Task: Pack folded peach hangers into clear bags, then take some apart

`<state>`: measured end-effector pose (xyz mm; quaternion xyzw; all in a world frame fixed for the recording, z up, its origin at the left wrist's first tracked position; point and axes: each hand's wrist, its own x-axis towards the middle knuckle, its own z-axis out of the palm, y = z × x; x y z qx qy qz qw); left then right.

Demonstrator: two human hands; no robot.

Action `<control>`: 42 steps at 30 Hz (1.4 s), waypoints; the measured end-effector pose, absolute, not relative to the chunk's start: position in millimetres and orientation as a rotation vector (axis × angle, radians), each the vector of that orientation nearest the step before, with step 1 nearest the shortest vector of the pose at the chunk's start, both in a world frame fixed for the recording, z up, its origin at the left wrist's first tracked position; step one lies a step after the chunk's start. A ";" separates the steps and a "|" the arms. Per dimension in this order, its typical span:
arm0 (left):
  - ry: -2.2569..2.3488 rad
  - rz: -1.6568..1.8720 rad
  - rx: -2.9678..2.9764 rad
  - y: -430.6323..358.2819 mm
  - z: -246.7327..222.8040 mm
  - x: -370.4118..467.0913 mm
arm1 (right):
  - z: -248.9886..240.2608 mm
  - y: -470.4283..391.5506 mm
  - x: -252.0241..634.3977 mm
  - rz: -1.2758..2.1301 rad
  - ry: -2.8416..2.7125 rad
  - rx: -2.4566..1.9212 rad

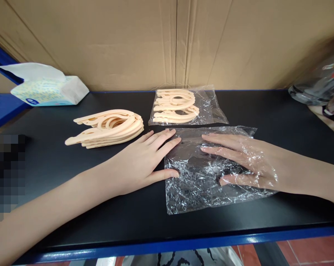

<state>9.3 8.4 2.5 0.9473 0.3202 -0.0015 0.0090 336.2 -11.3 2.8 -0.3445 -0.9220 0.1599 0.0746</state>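
A clear plastic bag lies crinkled on the black tabletop in front of me. My right hand is inside it, seen through the film, fingers spread and pointing left. On the bag's left edge rests my left hand, flat with its fingers apart. Just beyond its fingers, to the left, a stack of cream folding hangers sits loose on the table. Behind the bag lies another clear bag with cream folding hangers in it.
A tissue pack stands at the back left. Brown cardboard walls the rear. A clear plastic container is at the far right. The blue table edge runs along the front, above a red tiled floor.
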 end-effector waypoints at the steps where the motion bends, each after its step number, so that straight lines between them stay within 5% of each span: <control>1: 1.002 0.000 2.961 8.5 2.2 9.3 | 1.7 -11.4 336.9 0.466 -2.769 -1.029; 42: 0.988 -0.002 2.984 8.9 -1.0 9.9 | -1.9 -14.4 343.7 0.403 -2.811 -1.026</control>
